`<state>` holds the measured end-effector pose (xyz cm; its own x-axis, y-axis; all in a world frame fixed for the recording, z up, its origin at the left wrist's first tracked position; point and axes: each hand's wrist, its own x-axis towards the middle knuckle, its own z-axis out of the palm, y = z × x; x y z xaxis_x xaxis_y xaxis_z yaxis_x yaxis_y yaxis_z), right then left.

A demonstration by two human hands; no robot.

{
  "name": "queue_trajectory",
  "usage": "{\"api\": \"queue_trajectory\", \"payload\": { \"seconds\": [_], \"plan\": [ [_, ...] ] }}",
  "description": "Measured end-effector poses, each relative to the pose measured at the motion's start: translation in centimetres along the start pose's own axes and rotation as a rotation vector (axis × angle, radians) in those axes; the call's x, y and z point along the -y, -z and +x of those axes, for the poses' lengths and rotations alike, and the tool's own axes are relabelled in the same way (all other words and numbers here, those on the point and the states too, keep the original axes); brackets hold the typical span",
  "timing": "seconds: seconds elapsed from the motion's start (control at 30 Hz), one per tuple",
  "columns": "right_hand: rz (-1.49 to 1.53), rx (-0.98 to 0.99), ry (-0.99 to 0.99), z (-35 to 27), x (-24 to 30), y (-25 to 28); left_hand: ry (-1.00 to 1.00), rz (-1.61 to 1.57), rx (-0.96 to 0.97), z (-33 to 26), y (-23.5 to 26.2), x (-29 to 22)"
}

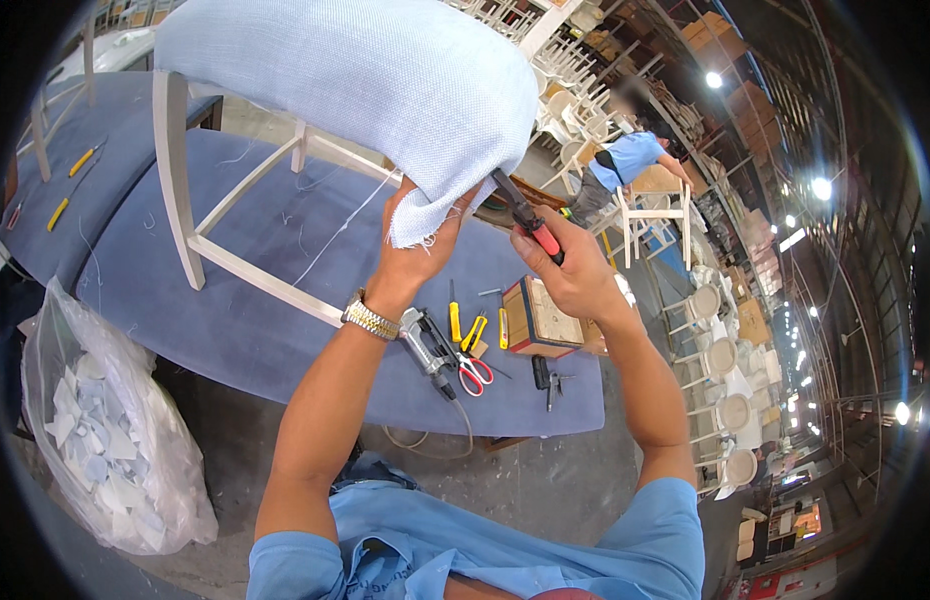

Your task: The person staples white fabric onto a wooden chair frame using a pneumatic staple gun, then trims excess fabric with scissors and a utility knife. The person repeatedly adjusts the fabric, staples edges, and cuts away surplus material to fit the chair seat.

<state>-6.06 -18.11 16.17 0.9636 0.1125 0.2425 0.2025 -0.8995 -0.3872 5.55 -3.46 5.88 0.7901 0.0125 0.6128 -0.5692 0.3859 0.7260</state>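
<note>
A chair with a pale blue woven seat cover (355,80) and whitewashed wooden legs (172,170) stands on the padded table before me. At its near right corner a loose fabric flap (417,218) with a frayed edge hangs down. My left hand (410,255) is closed on this fabric under the seat corner, its fingertips partly hidden by the cloth. My right hand (580,272) grips pliers with red handles (543,238). Their dark jaws reach up to the cover's edge at the corner; whether they pinch the cloth is hard to tell.
On the blue-grey table (235,330) lie a staple gun (425,345) with a hose, red-handled scissors (475,375), yellow-handled tools (455,318) and a wooden box (540,318). A plastic bag of scraps (110,430) stands at left. A co-worker (630,160) handles a chair at right.
</note>
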Motion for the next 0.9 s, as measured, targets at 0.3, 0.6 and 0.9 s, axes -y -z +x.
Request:
{"api": "queue_trajectory", "payload": {
  "seconds": [0.3, 0.6, 0.9],
  "plan": [
    [0.388, 0.241, -0.115, -0.7, 0.3, 0.5, -0.127, 0.086, 0.023, 0.1, 0.4, 0.7],
    [0.563, 0.265, -0.22, 0.0, 1.3, 0.1, -0.015, -0.005, 0.043, 0.0, 0.2, 0.2],
    [0.618, 0.213, -0.271, -0.4, 1.5, 0.0, -0.041, 0.008, -0.014, -0.1, -0.1, -0.4]
  ]
}}
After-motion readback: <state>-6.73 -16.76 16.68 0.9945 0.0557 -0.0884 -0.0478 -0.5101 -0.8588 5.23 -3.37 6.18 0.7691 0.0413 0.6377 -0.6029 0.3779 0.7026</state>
